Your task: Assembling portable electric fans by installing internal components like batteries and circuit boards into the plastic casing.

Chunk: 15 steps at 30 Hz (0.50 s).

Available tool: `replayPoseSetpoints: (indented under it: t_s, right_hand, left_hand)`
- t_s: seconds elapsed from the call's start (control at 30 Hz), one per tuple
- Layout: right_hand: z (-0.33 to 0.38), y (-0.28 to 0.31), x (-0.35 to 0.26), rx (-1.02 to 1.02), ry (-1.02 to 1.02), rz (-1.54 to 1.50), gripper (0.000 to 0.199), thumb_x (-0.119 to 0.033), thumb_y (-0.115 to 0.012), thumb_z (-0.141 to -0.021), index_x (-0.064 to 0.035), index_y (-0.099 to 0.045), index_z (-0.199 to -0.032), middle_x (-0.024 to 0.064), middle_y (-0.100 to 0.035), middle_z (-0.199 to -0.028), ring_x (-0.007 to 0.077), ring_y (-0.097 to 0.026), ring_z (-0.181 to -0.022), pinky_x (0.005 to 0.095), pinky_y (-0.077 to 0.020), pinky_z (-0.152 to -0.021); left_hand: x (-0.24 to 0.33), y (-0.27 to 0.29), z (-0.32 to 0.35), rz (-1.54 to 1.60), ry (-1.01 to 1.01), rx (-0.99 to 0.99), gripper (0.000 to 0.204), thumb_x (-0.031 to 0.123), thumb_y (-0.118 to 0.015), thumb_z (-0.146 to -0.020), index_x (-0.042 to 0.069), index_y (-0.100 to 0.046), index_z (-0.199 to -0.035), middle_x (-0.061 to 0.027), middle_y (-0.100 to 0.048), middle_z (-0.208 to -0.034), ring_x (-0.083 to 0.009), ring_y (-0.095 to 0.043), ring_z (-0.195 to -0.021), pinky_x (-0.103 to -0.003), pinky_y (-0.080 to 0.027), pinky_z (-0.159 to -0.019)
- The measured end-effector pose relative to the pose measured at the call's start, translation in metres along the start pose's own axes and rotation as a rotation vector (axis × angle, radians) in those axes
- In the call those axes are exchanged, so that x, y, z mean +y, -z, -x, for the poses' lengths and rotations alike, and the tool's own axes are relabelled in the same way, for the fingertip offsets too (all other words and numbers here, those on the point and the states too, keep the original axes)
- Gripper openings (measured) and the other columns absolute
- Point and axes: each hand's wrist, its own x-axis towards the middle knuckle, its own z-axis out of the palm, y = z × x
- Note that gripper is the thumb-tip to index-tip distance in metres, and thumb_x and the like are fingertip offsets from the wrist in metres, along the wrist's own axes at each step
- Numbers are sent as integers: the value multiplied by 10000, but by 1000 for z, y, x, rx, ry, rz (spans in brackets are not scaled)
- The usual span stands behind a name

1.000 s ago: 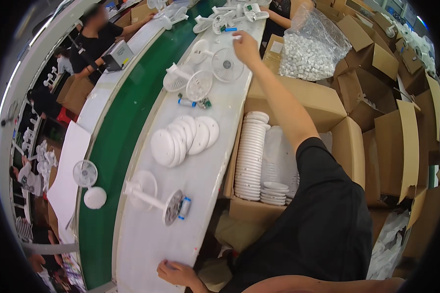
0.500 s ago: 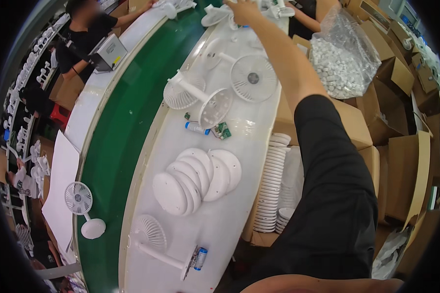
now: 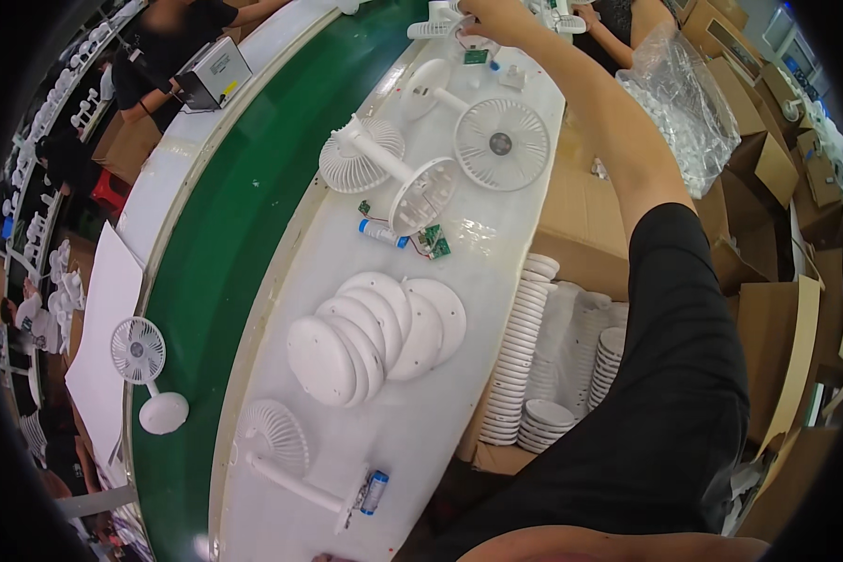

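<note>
My right hand reaches to the far end of the white table, its fingers closed at a white desk fan; the upper picture edge cuts off part of both. Just below the hand lie a small green circuit board and a blue battery end, with thin wires. Nearer stand an upturned fan with an open base and another fan showing its round grille. A blue battery and a green board lie by the open base. My left hand is out of view.
White round covers overlap mid-table. A fan with an exposed battery lies near. Left runs a green conveyor carrying a fan. Cartons, stacked covers and a plastic bag stand right. A co-worker's hand is close.
The view has shifted slightly, so the table things sit a little differently. My right hand remains at the far end by the fan; a green board now shows below it.
</note>
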Motion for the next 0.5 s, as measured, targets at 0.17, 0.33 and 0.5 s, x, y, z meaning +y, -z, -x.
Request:
replayPoseSetpoints:
  t_s: [0.17,0.33,0.5]
  right_hand:
    - [4,33,-25,184,-5,-284,290,-239,-784,-743,-76,-686,-962,87,-703,-853,278,-642,-734,374,-507,-668]
    - [0,81,-15,-102,-70,-529,358,-351,-747,-745,-35,-689,-903,131,-688,-824,318,-618,-718,400,-497,-696]
    - [-12,112,0,-211,-170,-654,416,-415,-758,-744,-24,-691,-868,137,-690,-808,310,-620,-709,390,-501,-700]
  left_hand:
    - [-20,-39,-15,116,-235,251,224,107,-420,-966,55,-626,-1037,-179,-597,-1030,-346,-571,-941,-416,-451,-878]
    - [58,-44,-43,-120,-283,48,208,143,-481,-947,41,-627,-1054,-201,-590,-1017,-363,-552,-986,-472,-423,-945]
    - [87,-85,-71,59,-379,69,210,42,-456,-786,-8,-546,-969,-191,-543,-986,-375,-463,-883,-422,-397,-834]
